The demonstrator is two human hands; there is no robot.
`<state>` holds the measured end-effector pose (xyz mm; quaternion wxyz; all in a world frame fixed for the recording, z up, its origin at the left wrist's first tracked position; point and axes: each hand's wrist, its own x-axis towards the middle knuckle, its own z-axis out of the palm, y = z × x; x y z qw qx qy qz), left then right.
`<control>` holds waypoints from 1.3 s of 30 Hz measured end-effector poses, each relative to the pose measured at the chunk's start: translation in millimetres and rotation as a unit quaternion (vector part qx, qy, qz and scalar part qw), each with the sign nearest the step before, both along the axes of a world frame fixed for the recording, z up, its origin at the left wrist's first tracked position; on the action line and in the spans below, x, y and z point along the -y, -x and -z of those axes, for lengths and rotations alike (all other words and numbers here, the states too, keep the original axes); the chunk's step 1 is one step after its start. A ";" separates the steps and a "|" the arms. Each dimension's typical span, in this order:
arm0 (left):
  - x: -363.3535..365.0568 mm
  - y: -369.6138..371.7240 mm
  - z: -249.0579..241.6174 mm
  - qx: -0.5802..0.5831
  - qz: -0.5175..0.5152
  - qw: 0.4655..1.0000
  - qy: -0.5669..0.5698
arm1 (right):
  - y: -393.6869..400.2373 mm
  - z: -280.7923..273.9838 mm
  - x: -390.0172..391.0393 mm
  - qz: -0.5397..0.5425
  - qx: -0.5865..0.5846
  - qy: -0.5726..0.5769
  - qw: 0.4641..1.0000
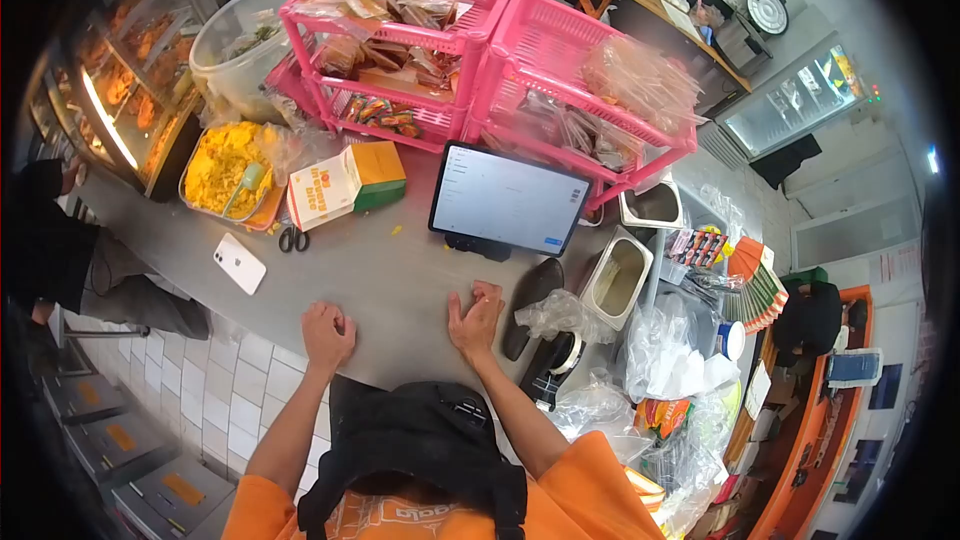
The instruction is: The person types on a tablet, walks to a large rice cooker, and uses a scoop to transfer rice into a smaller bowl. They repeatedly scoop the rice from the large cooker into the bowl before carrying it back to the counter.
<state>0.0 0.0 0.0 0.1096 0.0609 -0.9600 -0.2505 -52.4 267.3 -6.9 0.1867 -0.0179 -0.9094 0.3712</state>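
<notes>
On the grey counter [390, 270], near its front edge, rests my left hand [328, 338], its fingers curled in with nothing visible in them. My right hand [475, 320] lies to its right, thumb apart from the bent fingers, holding nothing. Beyond my right hand stands a tablet [510, 195] with a lit white screen. A white phone [240, 263] and black-handled scissors [294, 239] lie beyond my left hand. Close to my right hand is a long dark object [532, 308], beside a black device with a roll [550, 365].
Pink racks [480, 50] with packets stand at the back. A tub of yellow food [225, 172] and a printed box [345, 180] are at the left. Metal pans [617, 278] and plastic bags [665, 350] crowd the right. Another person [110, 265] stands far left.
</notes>
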 end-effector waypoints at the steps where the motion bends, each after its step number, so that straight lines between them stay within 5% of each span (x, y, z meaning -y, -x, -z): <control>1: -0.8 12.9 1.5 0.017 0.054 0.998 -0.011 | 3.9 -0.4 -2.0 -0.006 -0.017 0.001 1.000; 3: 12.2 12.4 -19.9 0.077 0.112 0.991 0.005 | -23.1 -1.4 15.8 -0.004 0.005 0.034 0.999; 5: -23.4 54.6 -25.9 -0.025 0.200 0.979 -0.038 | -12.8 -0.6 8.7 0.012 -0.012 0.039 0.999; 10: -73.1 117.1 -14.1 -0.114 0.222 0.965 -0.078 | -3.3 -0.8 7.1 0.028 -0.010 0.040 0.999; 12: -80.1 136.2 -6.1 -0.216 0.274 0.937 0.007 | -2.8 -1.0 6.1 0.027 -0.009 0.043 0.999; 24: -93.3 178.8 13.7 -0.282 0.219 0.931 -0.074 | -4.3 4.8 5.0 0.012 0.001 0.039 0.999; 29: -93.4 177.7 2.8 -0.245 0.238 0.938 -0.056 | 4.5 -15.6 5.3 0.092 0.028 0.147 0.984; 36: -93.0 174.3 3.5 -0.234 0.228 0.945 -0.035 | 82.8 -104.2 -85.4 0.206 -0.065 -0.014 0.976; 39: -93.7 175.0 3.4 -0.227 0.234 0.945 -0.027 | 100.1 -93.8 -111.4 0.147 0.038 0.110 0.982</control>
